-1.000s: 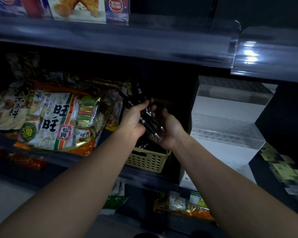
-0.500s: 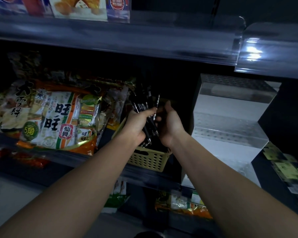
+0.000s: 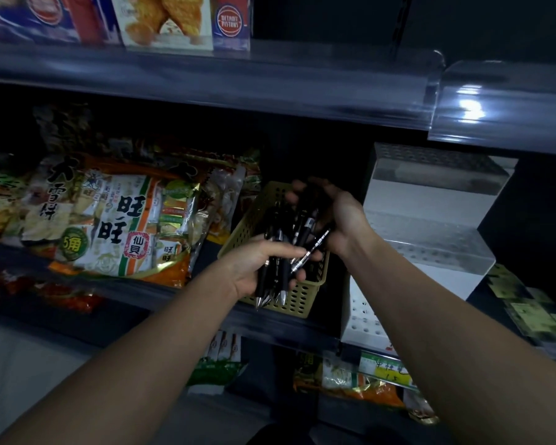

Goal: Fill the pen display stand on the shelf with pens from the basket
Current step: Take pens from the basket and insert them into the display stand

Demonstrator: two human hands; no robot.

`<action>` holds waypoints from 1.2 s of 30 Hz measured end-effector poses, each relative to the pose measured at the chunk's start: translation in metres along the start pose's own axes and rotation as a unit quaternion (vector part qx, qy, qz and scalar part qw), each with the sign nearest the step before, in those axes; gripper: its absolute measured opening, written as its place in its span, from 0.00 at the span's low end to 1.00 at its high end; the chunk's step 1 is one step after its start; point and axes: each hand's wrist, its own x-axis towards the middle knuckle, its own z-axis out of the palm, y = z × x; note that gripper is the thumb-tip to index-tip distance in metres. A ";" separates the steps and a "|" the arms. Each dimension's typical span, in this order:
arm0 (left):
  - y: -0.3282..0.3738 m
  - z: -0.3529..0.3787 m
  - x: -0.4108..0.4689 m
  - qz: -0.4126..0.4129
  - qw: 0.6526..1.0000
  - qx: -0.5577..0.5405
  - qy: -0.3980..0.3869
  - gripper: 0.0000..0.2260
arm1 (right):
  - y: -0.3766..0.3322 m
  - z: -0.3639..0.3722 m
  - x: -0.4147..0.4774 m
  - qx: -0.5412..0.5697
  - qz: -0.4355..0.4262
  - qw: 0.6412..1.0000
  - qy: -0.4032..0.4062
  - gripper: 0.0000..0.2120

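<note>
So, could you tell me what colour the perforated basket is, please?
The perforated plastic basket is pale yellow, in the head view.

A big rice-cracker bag [image 3: 109,226] with black Chinese characters lies at nine o'clock, more snack packs [image 3: 228,194] crowded round it. At eleven o'clock stand a fried-food box [image 3: 166,20] and, just right of it, a blue box [image 3: 231,24] marked Detroit Pistons, above a clear plastic rail [image 3: 238,81]. Yellow-green packets [image 3: 527,303] lie at four o'clock.
</note>
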 end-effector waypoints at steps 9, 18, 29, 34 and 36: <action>-0.013 0.019 -0.014 0.023 0.999 -0.030 -0.008 0.16 | -0.010 -0.010 -0.021 -0.123 0.042 0.989 -0.066 0.19; -0.029 0.057 -0.025 0.055 0.997 -0.051 -0.006 0.15 | -0.026 -0.019 -0.055 -0.165 0.003 0.983 -0.087 0.11; -0.039 0.094 -0.028 0.096 0.993 -0.056 0.039 0.12 | -0.034 -0.023 -0.079 -0.256 -0.066 0.962 -0.070 0.13; -0.044 0.107 -0.025 0.113 0.991 -0.051 0.046 0.13 | -0.040 -0.028 -0.089 -0.320 -0.035 0.943 -0.083 0.15; -0.046 0.109 -0.023 0.121 0.991 -0.032 0.056 0.14 | -0.041 -0.035 -0.090 -0.331 -0.028 0.939 -0.092 0.11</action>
